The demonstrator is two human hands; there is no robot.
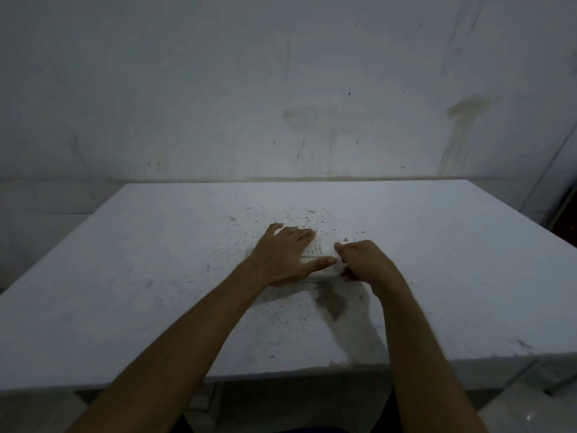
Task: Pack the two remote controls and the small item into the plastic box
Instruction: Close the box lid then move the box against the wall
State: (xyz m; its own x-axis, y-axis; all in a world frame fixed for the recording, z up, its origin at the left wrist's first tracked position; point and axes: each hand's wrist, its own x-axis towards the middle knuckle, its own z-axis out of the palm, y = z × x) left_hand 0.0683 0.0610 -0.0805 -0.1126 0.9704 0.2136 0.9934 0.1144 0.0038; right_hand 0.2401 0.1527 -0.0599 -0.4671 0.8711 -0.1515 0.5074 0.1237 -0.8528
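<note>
Bare forearms reach in from the near edge of the speckled white slab table [125,307], meeting at its middle. Left hand [287,257] lies spread and flat, fingers wide, pressing on a pale box-like thing with printed lines [315,250], probably the plastic box or a remote control; blur hides which. Right hand [365,260] is curled narrow at its right end, seemingly pinching it, likely steadying or closing it. No small item shows.
</note>
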